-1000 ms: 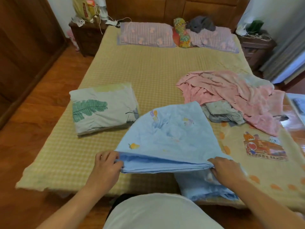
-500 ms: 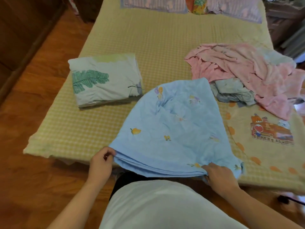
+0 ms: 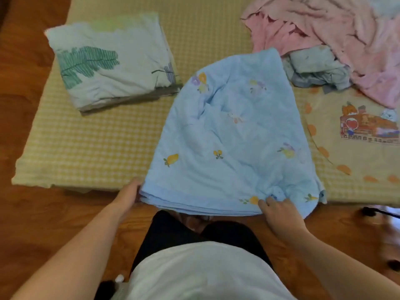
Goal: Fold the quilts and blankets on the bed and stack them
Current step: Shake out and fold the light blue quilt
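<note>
A light blue quilt point(image 3: 229, 135) with small fruit prints lies folded in several layers across the foot of the bed, its near edge hanging past the mattress. My left hand point(image 3: 127, 197) grips the quilt's near left corner. My right hand point(image 3: 279, 211) pinches the layered edge near the right corner. A white quilt with a green leaf print point(image 3: 112, 61) sits folded on the bed to the left. A crumpled pink blanket point(image 3: 337, 37) lies at the far right with a grey-blue cloth point(image 3: 316, 70) under its edge.
The bed has a yellow checked cover point(image 3: 97, 144). A cream blanket with a cartoon print point(image 3: 359, 135) is spread at the right. Wooden floor point(image 3: 26, 213) runs along the left side and the foot of the bed. A dark cable point(image 3: 376, 212) lies on the floor at the right.
My view has tilted down and closer. Both hands have drawn the blue quilt's near edge toward me, past the mattress edge, and the folded layers now lie flatter.
</note>
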A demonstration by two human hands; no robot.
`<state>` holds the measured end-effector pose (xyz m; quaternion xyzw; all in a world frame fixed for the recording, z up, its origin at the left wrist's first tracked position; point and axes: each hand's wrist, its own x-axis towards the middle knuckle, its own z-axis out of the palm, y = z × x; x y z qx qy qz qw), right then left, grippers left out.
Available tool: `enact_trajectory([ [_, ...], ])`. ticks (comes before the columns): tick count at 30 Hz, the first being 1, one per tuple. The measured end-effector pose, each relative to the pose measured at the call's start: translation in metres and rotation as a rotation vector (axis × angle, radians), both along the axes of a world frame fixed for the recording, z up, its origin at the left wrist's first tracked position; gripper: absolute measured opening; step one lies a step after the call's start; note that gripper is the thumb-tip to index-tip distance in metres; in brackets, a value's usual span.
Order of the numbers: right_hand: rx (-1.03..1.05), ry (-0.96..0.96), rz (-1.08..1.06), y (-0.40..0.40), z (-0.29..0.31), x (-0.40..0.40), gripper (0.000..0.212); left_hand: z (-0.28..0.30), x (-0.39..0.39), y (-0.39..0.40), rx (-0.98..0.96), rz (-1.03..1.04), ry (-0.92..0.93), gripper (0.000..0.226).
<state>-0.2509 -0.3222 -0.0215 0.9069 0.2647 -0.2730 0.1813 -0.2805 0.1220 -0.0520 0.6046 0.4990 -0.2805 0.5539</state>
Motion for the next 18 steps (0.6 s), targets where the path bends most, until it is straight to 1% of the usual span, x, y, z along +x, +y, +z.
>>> enact_trajectory([
  [2,-0.027,0.016,0.001,0.007,-0.017,-0.013,0.038,-0.021,0.002,0.0,0.004,-0.066,0.08,0.047],
  [4,-0.021,-0.001,-0.022,0.013,-0.031,-0.022,0.033,-0.039,0.002,0.004,-0.016,-0.213,0.123,0.056],
  [5,-0.012,-0.01,-0.047,0.016,-0.038,-0.025,0.031,-0.048,-0.001,0.008,-0.059,-0.254,0.126,0.058],
  [6,-0.008,-0.019,-0.071,0.018,-0.044,-0.025,0.031,-0.056,-0.004,0.014,-0.112,-0.255,0.126,0.052],
  [8,-0.018,-0.024,-0.11,0.02,-0.053,-0.024,0.031,-0.065,-0.014,0.023,-0.209,-0.217,0.141,0.033],
  [9,-0.018,-0.026,-0.123,0.021,-0.054,-0.024,0.032,-0.068,-0.019,0.028,-0.225,-0.225,0.146,0.027],
  [11,0.007,-0.023,-0.125,0.022,-0.053,-0.024,0.036,-0.069,-0.025,0.035,-0.2,-0.209,0.123,0.021],
  [14,0.083,-0.001,-0.134,0.022,-0.038,-0.027,0.038,-0.065,-0.018,0.037,-0.183,-0.23,0.079,0.019],
  [17,0.201,-0.028,-0.171,0.018,-0.022,-0.035,0.041,-0.079,-0.012,0.033,-0.223,-0.309,0.115,0.028],
  [18,0.222,-0.052,-0.188,0.017,-0.017,-0.037,0.041,-0.087,-0.01,0.031,-0.239,-0.307,0.123,0.027],
])
